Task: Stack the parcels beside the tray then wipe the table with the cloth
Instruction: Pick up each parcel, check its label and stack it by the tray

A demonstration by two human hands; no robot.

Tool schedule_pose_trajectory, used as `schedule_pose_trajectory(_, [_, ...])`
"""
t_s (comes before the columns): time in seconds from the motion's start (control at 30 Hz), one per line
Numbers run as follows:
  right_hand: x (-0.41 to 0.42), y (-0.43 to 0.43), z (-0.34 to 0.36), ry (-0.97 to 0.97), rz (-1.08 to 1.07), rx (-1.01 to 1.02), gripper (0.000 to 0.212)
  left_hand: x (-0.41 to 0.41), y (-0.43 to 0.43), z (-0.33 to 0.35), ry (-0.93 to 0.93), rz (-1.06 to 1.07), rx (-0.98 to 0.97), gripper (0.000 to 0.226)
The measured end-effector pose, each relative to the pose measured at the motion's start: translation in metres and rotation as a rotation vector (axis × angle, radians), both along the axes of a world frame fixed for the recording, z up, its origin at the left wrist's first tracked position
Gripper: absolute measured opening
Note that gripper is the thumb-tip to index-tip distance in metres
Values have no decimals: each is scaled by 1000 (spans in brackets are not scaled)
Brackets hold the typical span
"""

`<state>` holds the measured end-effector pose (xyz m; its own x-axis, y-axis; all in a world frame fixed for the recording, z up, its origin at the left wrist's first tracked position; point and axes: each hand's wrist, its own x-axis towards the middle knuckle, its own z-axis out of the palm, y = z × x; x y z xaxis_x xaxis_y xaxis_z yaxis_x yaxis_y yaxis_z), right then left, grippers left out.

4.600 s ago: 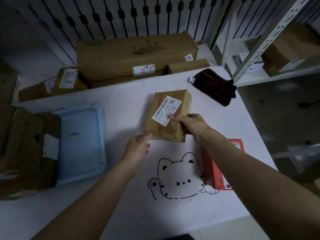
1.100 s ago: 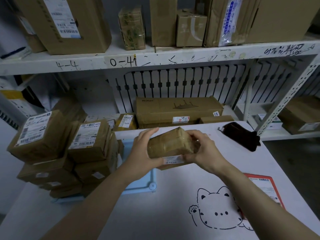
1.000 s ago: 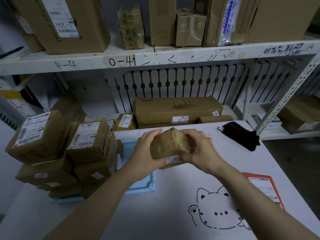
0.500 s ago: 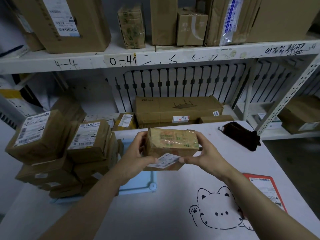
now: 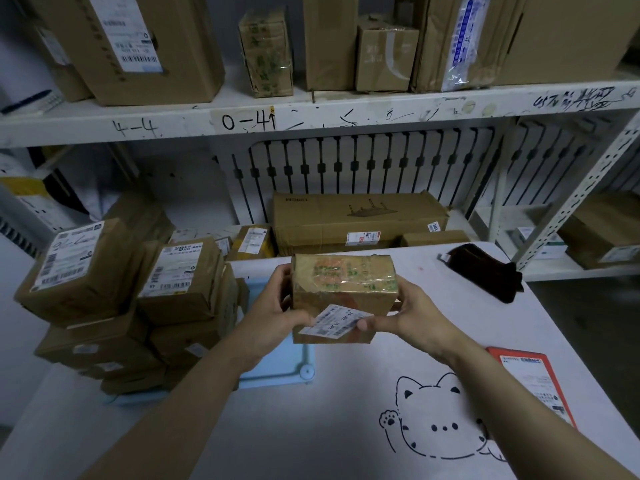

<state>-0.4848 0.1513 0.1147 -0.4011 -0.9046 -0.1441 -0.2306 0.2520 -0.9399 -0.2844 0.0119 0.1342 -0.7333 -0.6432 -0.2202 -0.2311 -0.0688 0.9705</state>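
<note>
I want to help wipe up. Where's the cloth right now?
In the head view, the dark cloth lies on the white table near its far right corner, right of the lifted parcel.

Both arms forward, left grip (image 5: 273, 313) and right grip (image 5: 415, 313) curled round parcel (image 5: 343, 282) ends

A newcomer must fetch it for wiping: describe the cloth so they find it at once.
Start at the white table with the cat drawing. At its far right corner, near the holed shelf post, lies the cloth. It alone is dark, soft and crumpled; its neighbours are stiff brown boxes.
</note>
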Motion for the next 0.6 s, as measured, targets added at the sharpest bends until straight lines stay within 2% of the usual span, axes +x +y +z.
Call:
schedule_pose_trajectory(0.07, [0, -1, -1, 16, -7, -4, 64, 0, -1, -1, -22, 5, -13, 70])
schedule_pose_trajectory(0.17, [-1, -2, -1, 58, -27, -8, 63, 0, -2, 1, -58, 23, -84, 89])
schedule_pose_trajectory(0.23, [-3, -3, -2, 100, -41, -6, 62, 0, -3, 2, -62, 50, -170, 94])
schedule_pose_trajectory(0.37, [-1, -2, -2, 139, -92, -40, 70, -1, -1, 5, -71, 63, -416, 92])
schedule_pose_trajectory(0.47, [5, -3, 5, 311, -92, -42, 71, -6, 6, 9, -103, -8, -547, 86])
schedule_pose_trajectory(0.53, [10, -4, 11, 418, -73, -51, 75, -10, 11, 10, -118, -62, -601, 80])
schedule_pose_trajectory(0.6, [13, -6, 13, 449, -63, -41, 84, -14, 13, 8, -122, -77, -579, 76])
